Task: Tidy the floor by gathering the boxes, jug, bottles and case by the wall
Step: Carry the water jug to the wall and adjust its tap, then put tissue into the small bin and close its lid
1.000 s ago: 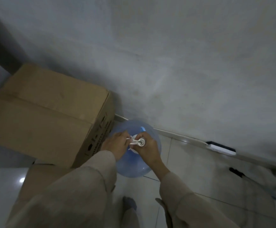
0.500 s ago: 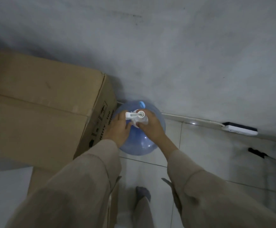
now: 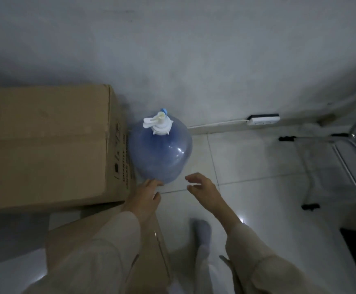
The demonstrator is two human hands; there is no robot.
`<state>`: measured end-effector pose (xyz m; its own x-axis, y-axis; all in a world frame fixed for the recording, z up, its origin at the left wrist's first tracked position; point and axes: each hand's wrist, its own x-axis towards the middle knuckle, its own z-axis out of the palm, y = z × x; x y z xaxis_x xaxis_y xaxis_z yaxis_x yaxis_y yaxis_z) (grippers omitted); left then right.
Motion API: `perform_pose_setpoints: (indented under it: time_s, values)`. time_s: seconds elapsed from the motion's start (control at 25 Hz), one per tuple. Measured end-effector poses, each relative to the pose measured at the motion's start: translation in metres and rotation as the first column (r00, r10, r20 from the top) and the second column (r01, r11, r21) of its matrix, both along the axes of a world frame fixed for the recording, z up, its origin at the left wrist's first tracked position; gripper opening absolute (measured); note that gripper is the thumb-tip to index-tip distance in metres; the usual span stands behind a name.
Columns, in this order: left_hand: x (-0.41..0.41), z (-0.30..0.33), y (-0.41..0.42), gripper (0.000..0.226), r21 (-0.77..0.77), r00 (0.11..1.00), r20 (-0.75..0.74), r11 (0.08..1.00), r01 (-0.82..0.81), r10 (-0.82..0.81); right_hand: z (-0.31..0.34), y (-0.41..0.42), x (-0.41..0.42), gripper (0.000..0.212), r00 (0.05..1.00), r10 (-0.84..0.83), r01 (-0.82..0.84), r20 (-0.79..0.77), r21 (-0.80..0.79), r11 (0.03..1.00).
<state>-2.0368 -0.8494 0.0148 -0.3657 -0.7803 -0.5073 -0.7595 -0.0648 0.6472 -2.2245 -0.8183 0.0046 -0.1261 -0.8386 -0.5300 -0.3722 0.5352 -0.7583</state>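
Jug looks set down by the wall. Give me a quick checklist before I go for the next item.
1. Water jug upright by the wall: ok.
2. Jug beside the large cardboard box: ok, close; contact cannot tell.
3. Left hand free: ok, holds nothing, fingers near the jug's base.
4. Right hand free: ok, open, clear of the jug.
5. White pump cap seated: ok, on the neck.
6. Power strip and cable clear of the jug: ok.
7. Bottles and case located: cannot tell, not in view.
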Motion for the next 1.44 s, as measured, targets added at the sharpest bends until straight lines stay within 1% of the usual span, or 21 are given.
perform_pose_setpoints:
  time_s: [0.08, 0.2, 0.24, 0.36, 0.4, 0.44, 0.56, 0.68, 0.84, 0.96, 1.04, 1.12, 1.2, 1.28, 1.36, 1.44]
  values:
    - [0.009, -0.004, 0.029, 0.03, 0.004, 0.995, 0.004, 0.995, 0.095, -0.095, 0.001, 0.051, 0.004, 0.024, 0.994, -0.107, 0.107, 0.005, 0.008, 0.994]
    - [0.014, -0.01, 0.062, 0.033, -0.032, 0.96, 0.118, 0.966, 0.258, -0.253, 0.0, 0.126, 0.005, 0.019, 0.975, -0.223, 0.222, 0.009, 0.075, 0.972]
    - [0.01, -0.011, 0.072, 0.034, -0.027, 0.951, 0.123, 0.957, 0.29, -0.285, 0.0, 0.149, 0.003, 0.019, 0.964, -0.267, 0.265, 0.005, 0.093, 0.96]
    - [-0.008, -0.012, 0.109, 0.03, 0.057, 0.933, 0.07, 0.935, 0.35, -0.354, -0.001, 0.226, -0.011, 0.02, 0.905, -0.424, 0.424, -0.03, 0.103, 0.9]
    - [-0.015, -0.013, 0.122, 0.03, 0.057, 0.924, 0.058, 0.926, 0.374, -0.377, -0.002, 0.251, -0.016, 0.021, 0.879, -0.474, 0.476, -0.04, 0.104, 0.873]
    - [-0.021, -0.015, 0.135, 0.03, 0.049, 0.916, 0.05, 0.917, 0.396, -0.398, -0.005, 0.275, -0.022, 0.022, 0.848, -0.527, 0.529, -0.05, 0.102, 0.842]
    - [-0.033, -0.022, 0.18, 0.03, 0.032, 0.882, 0.047, 0.883, 0.468, -0.469, -0.013, 0.355, -0.022, 0.022, 0.716, -0.694, 0.698, -0.071, 0.095, 0.71]
    - [-0.031, -0.026, 0.227, 0.03, 0.042, 0.842, 0.051, 0.843, 0.536, -0.538, -0.026, 0.435, 0.005, 0.018, 0.57, -0.819, 0.819, -0.058, 0.123, 0.561]
    - [-0.011, -0.015, 0.285, 0.031, 0.0, 0.81, 0.046, 0.811, 0.585, -0.584, -0.023, 0.522, 0.063, 0.016, 0.484, -0.875, 0.868, -0.026, 0.142, 0.476]
    - [0.002, 0.006, 0.336, 0.03, 0.005, 0.756, 0.027, 0.756, 0.655, -0.654, 0.003, 0.589, 0.116, 0.017, 0.356, -0.935, 0.923, 0.009, 0.154, 0.353]
    - [0.009, 0.021, 0.373, 0.028, 0.004, 0.72, -0.017, 0.72, 0.693, -0.693, 0.015, 0.633, 0.148, 0.017, 0.26, -0.966, 0.955, 0.014, 0.144, 0.259]
    - [0.011, 0.026, 0.412, 0.027, -0.002, 0.65, -0.062, 0.652, 0.759, -0.757, 0.015, 0.675, 0.178, 0.017, 0.109, -0.994, 0.986, 0.012, 0.126, 0.11]
    - [0.014, 0.017, 0.443, 0.034, -0.035, 0.553, -0.091, 0.558, 0.829, -0.828, 0.004, 0.711, 0.212, 0.018, -0.097, -0.995, 0.986, 0.01, 0.135, -0.095]
    - [0.014, -0.002, 0.474, 0.042, -0.066, 0.46, -0.088, 0.466, 0.882, -0.883, -0.013, 0.74, 0.248, 0.02, -0.314, -0.949, 0.942, -0.002, 0.122, -0.312]
    - [0.015, -0.017, 0.504, 0.032, -0.045, 0.358, -0.054, 0.36, 0.932, -0.932, -0.029, 0.763, 0.279, 0.02, -0.488, -0.873, 0.866, -0.013, 0.122, -0.486]
    - [0.022, -0.027, 0.534, 0.024, -0.021, 0.273, -0.025, 0.274, 0.962, -0.962, -0.044, 0.78, 0.312, 0.021, -0.619, -0.784, 0.775, -0.032, 0.136, -0.617]
